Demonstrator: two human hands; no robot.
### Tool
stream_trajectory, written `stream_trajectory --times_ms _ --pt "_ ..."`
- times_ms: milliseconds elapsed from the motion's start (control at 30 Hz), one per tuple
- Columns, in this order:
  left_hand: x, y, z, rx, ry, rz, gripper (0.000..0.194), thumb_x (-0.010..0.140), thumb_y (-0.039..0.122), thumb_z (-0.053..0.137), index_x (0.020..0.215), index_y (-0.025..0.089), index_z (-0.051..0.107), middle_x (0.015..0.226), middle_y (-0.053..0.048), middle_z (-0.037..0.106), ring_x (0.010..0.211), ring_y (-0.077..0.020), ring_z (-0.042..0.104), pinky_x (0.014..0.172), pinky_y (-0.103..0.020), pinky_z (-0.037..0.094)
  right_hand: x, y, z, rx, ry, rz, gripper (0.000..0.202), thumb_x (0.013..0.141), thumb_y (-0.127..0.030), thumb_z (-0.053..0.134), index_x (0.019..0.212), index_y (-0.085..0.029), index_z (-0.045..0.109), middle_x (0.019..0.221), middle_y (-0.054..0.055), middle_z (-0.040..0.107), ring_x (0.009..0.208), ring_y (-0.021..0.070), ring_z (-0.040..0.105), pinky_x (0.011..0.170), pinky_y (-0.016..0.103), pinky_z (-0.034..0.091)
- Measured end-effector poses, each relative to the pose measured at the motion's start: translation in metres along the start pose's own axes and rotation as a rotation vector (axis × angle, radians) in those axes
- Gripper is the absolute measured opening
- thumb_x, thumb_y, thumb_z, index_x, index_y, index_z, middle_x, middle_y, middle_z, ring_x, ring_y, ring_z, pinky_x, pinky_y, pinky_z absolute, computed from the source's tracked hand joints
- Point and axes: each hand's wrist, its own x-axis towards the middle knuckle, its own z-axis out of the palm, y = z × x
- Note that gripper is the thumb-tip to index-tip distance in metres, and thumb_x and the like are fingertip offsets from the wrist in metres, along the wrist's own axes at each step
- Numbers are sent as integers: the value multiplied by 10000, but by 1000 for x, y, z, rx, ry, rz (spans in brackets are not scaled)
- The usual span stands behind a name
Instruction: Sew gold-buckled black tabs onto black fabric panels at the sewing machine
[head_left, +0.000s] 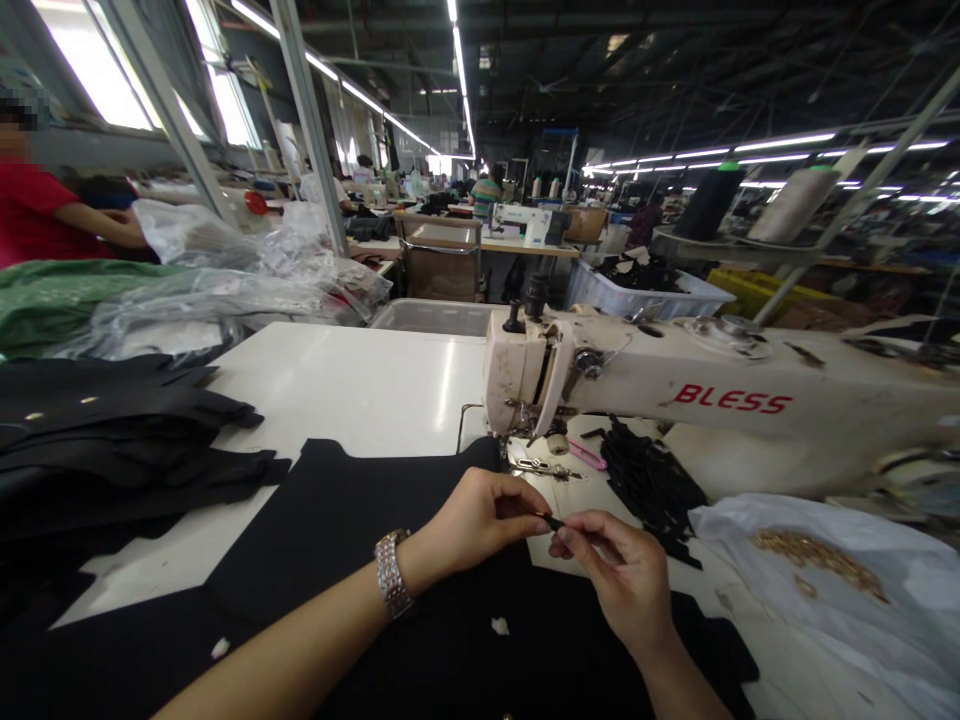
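Observation:
My left hand (480,515), with a metal-link watch (392,573) on its wrist, and my right hand (626,575) pinch a small black fabric strip (553,522) between them. A tiny gold-coloured glint shows on it beside the left fingertips; the fingers hide the rest. Both hands are just in front of the needle area of the sewing machine (720,390), above a large black fabric panel (360,510). That panel's far edge reaches close to the presser foot. Two small pale scraps lie on the black cloth.
Right of the needle lie a pink tool (587,454) and a heap of black strips (649,480). Gold-coloured metal pieces (814,555) rest on a plastic bag (892,600). Stacked black pieces (135,430) cover the table's left. A person in red (45,215) is at far left.

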Motion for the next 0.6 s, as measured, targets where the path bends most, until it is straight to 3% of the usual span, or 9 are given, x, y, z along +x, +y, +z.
stream_trajectory --times_ms 100,200,300,400,500,600 --pt "1 5 -8 104 -96 49 160 735 232 581 780 87 633 693 -46 650 619 -122 596 580 -186 468 1 -1 2 31 0 28 122 744 -277 565 687 -171 581 552 0 612 494 132 592 505 222 500" --pt "4 7 -15 355 -109 241 118 742 188 554 768 103 631 689 -38 641 603 -106 580 580 -176 456 2 1 6 -31 -41 60 148 762 -293 537 688 -171 574 572 5 616 527 140 600 532 229 505" --pt "10 -2 -26 671 -45 463 120 761 169 508 768 118 617 705 -44 629 637 -116 569 610 -197 459 -4 6 13 -285 -83 16 101 761 -244 523 805 -168 575 696 30 624 639 159 605 607 262 506" --pt "19 -21 -39 1010 -25 600 210 827 180 400 771 120 593 707 -58 607 642 -132 542 602 -228 462 -18 8 23 -546 -183 -126 264 762 -196 498 1022 -174 540 835 63 584 749 181 581 660 307 502" --pt "25 -39 -51 1241 -79 615 297 865 163 305 728 113 564 674 -59 574 603 -142 504 558 -245 457 -30 10 28 -694 -297 -229 318 788 -215 475 1103 -181 508 868 79 546 769 183 567 656 303 504" --pt "28 -46 -57 1311 -179 592 289 871 150 295 742 114 551 701 -61 565 635 -157 496 565 -254 461 -32 11 29 -760 -299 -273 345 790 -245 482 1125 -160 491 864 86 537 759 184 564 647 291 508"
